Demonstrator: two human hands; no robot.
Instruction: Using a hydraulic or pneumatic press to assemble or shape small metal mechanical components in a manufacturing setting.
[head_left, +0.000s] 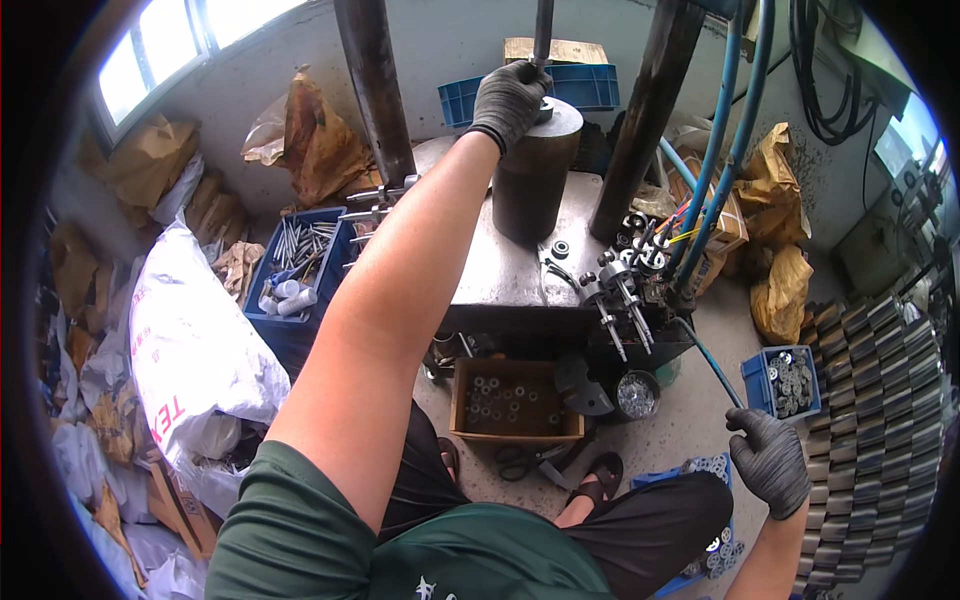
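Reaching far up and forward, the left hand [508,100] in its grey glove sits on top of a big dark metal cylinder [535,175]. Its fingers are curled around the bottom of a thin metal rod [543,30] that comes straight down onto the cylinder. The cylinder stands upright on a shiny grey machine table [500,270]. Two thick dark posts rise beside it, the left post [377,90] close to the reaching arm and the right post [645,110] on the other side.

The right hand [770,460], also in a grey glove, is low and well apart from the cylinder. Its fingers bend loosely, and I cannot tell if it holds anything. A thin blue hose [708,360] runs down toward it. Just above it is a small blue bin [783,383] full of metal rings.

Blue hoses [722,150] hang down by the right post, next to a bunch of small metal knobs and valves [625,285]. Below the table sits a brown cardboard box [515,400] with little rings inside. A blue crate [295,265] with long bolts stands on the left, near a big white sack [190,350]. Rows of dark metal tubes [870,430] are stacked on the right. Brown paper bags [318,140] lean on the wall.
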